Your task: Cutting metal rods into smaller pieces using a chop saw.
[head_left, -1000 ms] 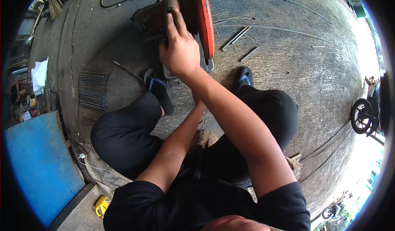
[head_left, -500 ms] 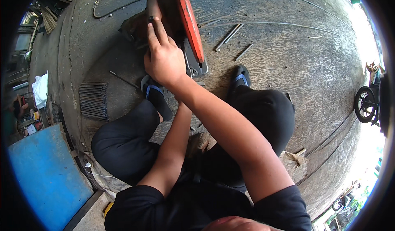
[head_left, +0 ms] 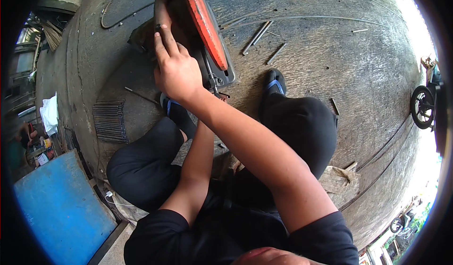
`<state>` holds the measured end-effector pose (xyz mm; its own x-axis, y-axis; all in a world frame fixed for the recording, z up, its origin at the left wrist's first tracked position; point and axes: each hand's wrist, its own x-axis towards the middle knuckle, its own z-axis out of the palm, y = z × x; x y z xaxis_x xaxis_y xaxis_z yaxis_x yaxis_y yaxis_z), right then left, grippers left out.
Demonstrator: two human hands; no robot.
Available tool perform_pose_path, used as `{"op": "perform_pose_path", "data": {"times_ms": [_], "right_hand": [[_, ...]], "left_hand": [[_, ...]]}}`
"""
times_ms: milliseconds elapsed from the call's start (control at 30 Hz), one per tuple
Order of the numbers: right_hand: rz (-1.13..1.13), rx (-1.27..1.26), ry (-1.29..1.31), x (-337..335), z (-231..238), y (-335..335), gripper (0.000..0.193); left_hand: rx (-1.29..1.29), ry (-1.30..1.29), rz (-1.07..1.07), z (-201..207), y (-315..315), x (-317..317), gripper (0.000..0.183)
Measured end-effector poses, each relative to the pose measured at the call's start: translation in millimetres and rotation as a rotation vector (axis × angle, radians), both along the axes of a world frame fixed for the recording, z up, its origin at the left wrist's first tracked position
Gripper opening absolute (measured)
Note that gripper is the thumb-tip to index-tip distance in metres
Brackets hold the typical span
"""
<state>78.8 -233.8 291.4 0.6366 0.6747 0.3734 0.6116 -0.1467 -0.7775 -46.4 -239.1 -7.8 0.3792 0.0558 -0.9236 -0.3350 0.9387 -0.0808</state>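
Note:
A cut-off saw (head_left: 181,26) with a red disc guard (head_left: 205,26) stands on the floor in front of me. My right hand (head_left: 178,71) is on its curved handle (head_left: 163,10), two fingers stretched along it beside a small black button; the other fingers are mostly hidden. Under my right arm passes my left forearm (head_left: 196,163), reaching toward the clamp screw (head_left: 212,78) on the saw's base. Almost all of my left hand is hidden behind the right wrist, so its grip does not show.
A row of cut metal rods (head_left: 109,121) lies left of my feet, with a single rod (head_left: 141,95) beside it. Short rod pieces (head_left: 257,37) are scattered right of the saw. A blue panel (head_left: 63,206) is at lower left; a motorcycle wheel (head_left: 422,107) is at far right.
My right hand and the saw's upper part with its red guard have shifted slightly left, showing more of the clamp screw. The whole view has turned a little too.

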Motion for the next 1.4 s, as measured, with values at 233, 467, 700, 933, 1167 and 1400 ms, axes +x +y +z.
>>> {"op": "perform_pose_path", "data": {"times_ms": [233,467,700,933,1167,1400], "right_hand": [[-0.037,-0.031,-0.061,-0.1,8.0,-1.7,0.067],[-0.035,-0.025,-0.042,-3.7,6.0,-1.6,0.067],[0.002,0.001,-0.002,1.3,-0.3,-0.5,0.067],[-0.070,0.080,-0.095,-3.6,8.9,8.6,0.067],[-0.078,0.014,-0.109,1.0,-5.6,1.8,0.067],[-0.022,-0.041,-0.072,6.5,7.8,-2.9,0.069]], "left_hand": [[0.448,-0.118,-0.444,-2.8,-3.4,3.2,0.040],[0.897,-0.218,-0.881,-13.7,-9.1,2.6,0.041],[1.330,-0.313,-1.330,-15.0,-168.2,-12.5,0.043],[0.974,-0.139,-0.646,1.5,-30.2,-0.1,0.048],[0.679,-0.132,0.047,22.2,-62.7,15.2,0.043],[0.058,-0.202,-0.032,66.9,-52.6,19.1,0.033]]}}
